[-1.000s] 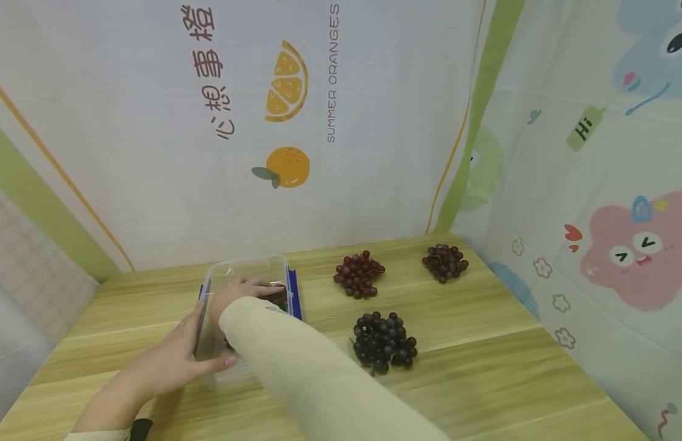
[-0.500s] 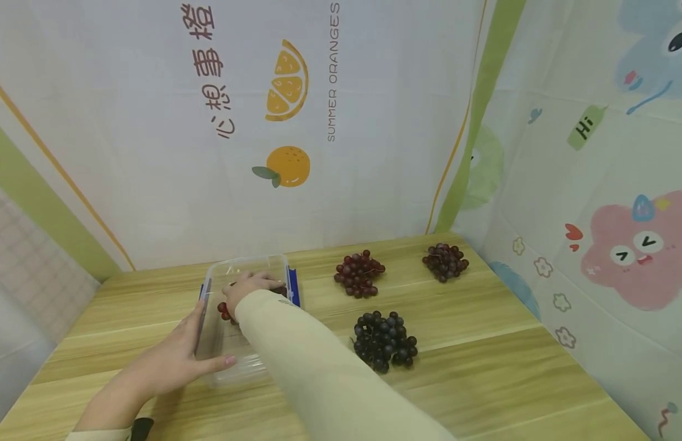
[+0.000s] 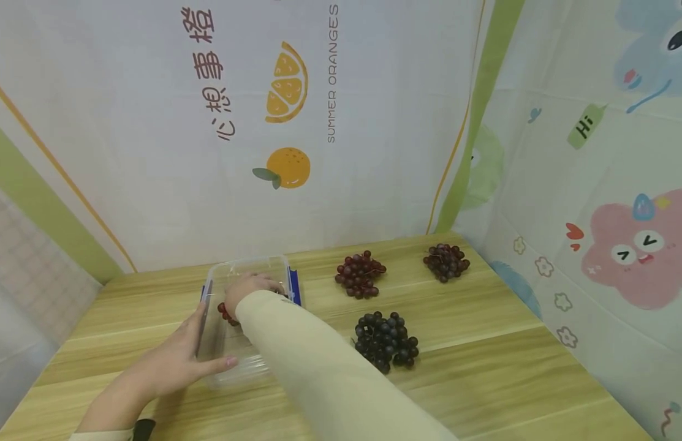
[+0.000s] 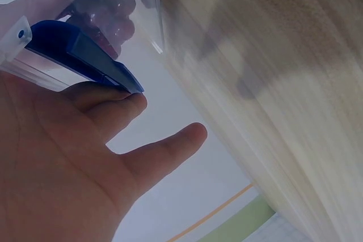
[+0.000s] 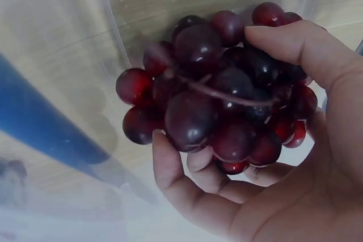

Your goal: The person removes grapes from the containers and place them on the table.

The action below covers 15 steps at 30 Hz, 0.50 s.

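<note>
A clear plastic container (image 3: 237, 367) with blue side latches stands at the left of the table. Inside it my right hand (image 3: 251, 290) grips a bunch of dark red grapes (image 5: 215, 106); in the right wrist view the thumb lies on one side of the bunch and curled fingers on the other. In the head view only a few of those grapes (image 3: 226, 313) show past the hand. My left hand (image 3: 175, 355) rests against the container's near left corner, thumb stretched along the front. In the left wrist view its mostly straight fingers touch a blue latch (image 4: 79, 49).
Right of the container lie a black grape bunch (image 3: 386, 340), a red grape bunch (image 3: 359, 274) and a darker red bunch (image 3: 446, 262) near the table's far right. A printed cloth (image 3: 374, 171) hangs behind the wooden table (image 3: 484, 367).
My right hand has shifted slightly toward the far side inside the container, and red grapes now show beside it. The left hand stays put.
</note>
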Tool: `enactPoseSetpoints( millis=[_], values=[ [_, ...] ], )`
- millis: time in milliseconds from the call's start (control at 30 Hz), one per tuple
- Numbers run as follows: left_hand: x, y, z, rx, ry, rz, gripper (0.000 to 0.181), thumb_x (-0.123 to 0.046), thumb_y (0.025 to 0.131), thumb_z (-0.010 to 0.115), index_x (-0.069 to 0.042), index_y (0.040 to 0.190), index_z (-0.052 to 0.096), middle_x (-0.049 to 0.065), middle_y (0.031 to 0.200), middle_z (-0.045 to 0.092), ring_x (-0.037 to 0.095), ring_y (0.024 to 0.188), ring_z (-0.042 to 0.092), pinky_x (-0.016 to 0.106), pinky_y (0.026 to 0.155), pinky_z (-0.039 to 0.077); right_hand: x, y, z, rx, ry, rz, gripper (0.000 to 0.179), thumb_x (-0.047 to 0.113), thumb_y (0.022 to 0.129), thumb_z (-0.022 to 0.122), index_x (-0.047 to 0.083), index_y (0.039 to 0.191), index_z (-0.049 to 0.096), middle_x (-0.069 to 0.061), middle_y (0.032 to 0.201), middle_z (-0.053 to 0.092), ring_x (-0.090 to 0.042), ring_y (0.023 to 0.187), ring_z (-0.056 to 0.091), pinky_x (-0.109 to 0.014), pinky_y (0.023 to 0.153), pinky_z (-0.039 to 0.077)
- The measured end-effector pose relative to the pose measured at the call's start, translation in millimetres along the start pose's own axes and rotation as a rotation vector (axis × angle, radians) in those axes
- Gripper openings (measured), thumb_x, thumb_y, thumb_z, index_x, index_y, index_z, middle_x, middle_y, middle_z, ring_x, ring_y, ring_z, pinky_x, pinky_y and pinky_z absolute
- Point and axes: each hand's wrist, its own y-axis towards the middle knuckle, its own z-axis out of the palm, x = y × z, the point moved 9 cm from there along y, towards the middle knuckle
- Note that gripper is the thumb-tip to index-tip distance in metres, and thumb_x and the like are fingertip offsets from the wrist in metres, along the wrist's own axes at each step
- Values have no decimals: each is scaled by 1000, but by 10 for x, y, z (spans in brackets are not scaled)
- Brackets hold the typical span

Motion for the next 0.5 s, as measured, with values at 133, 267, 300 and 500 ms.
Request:
enactPoseSetpoints(
  millis=[133,267,300,500],
  values=[
    [-13,16,-13,-1,-9,4,135,-54,89,81,9,166,-10,45,170,6,70,152,19,84,113,30,-4,7,-23,-7,3,-20,51,45,105,64,46,155,52,12,168,44,-29,151,51,-50,108,58],
    [-19,21,-18,10,-1,-11,134,-55,90,80,8,166,-12,46,169,7,70,151,19,83,113,30,2,26,-55,-32,-15,-56,47,40,101,71,39,147,63,9,162,54,-28,147,55,-50,110,57],
    [-21,21,-21,9,5,-13,134,-55,90,80,9,166,-11,47,168,8,70,151,20,83,113,30,-1,32,-66,-42,-2,-58,45,40,99,74,39,143,67,10,159,57,-27,146,56,-50,110,57],
    [-31,17,-26,3,21,-11,134,-56,90,80,10,165,-9,48,167,9,71,150,20,83,113,31,1,56,-119,-75,48,-69,32,41,92,82,39,124,77,14,147,66,-23,140,62,-50,109,58]
  ],
)
